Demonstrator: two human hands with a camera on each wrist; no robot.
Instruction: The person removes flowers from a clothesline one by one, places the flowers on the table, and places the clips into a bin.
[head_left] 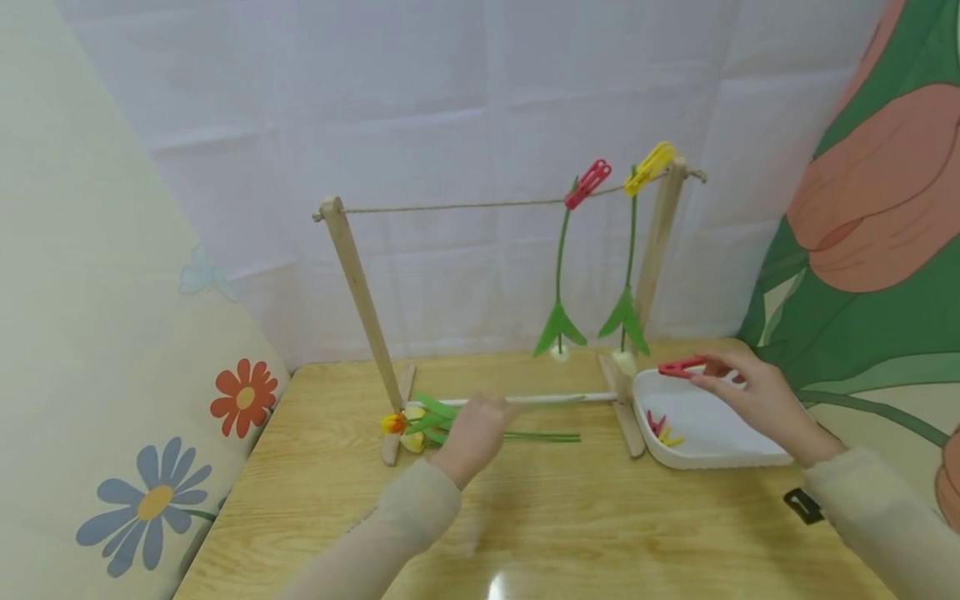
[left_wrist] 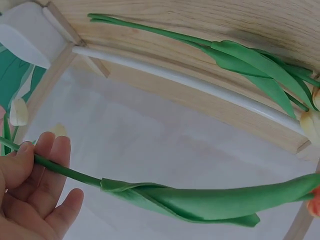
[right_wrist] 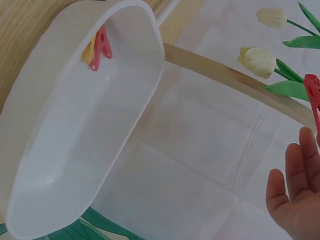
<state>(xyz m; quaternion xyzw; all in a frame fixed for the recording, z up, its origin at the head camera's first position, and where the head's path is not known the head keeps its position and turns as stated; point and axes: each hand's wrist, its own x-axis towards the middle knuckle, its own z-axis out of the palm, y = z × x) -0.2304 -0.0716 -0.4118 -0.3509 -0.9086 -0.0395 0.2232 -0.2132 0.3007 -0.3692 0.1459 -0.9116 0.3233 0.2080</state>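
My left hand [head_left: 474,433] pinches the stem of an orange tulip [left_wrist: 200,202] between thumb and fingers; its bloom is cut off at the edge of the left wrist view. Below it on the table lie pale yellow tulips [left_wrist: 250,65], their stems side by side. In my right hand [head_left: 757,396] is a red clothespin [head_left: 681,367], pinched over the white basin [head_left: 712,458]. Two white tulips hang bloom-down from a cord [head_left: 450,206], one by a red clothespin [head_left: 588,184], the other by a yellow clothespin [head_left: 649,169].
Wooden posts [head_left: 365,308] hold the cord, with a white bar [head_left: 540,399] joining their feet. Inside the basin are small red [head_left: 655,423] and yellow clothespins [head_left: 670,437]. A black object [head_left: 803,506] lies on the table by my right sleeve. White cloth hangs behind.
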